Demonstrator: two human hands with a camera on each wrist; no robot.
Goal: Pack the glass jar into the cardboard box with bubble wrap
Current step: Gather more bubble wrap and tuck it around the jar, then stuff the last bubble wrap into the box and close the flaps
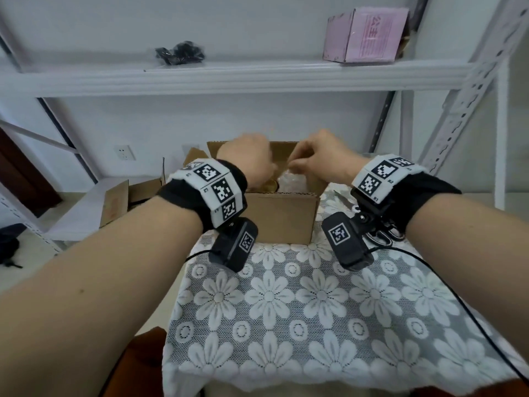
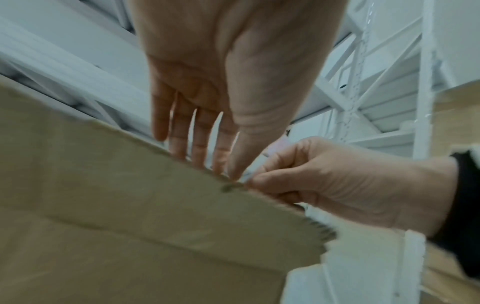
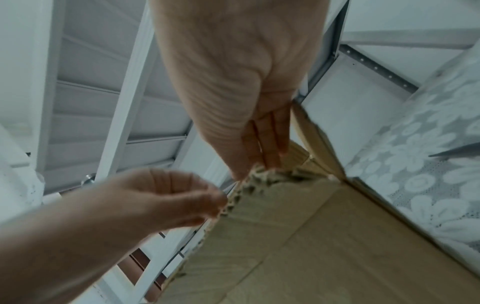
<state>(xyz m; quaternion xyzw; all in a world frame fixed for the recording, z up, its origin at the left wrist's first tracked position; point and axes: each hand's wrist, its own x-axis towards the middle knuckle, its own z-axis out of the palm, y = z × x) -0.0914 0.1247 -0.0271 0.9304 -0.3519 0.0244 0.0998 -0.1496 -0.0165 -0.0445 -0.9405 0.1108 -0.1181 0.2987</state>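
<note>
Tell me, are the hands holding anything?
Right hand pinches what looks like the bubble wrap's top edge, over the cardboard box; left hand's hold cannot be told.

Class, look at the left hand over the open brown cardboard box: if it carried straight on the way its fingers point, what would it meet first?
Probably the bubble wrap inside the brown cardboard box; the left hand points down into it, though depth is unclear.

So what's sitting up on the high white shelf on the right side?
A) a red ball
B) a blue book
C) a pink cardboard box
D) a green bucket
C: a pink cardboard box sits on the white metal shelf at the upper right, well above the brown cardboard box on the table, where both hands are working.
</note>
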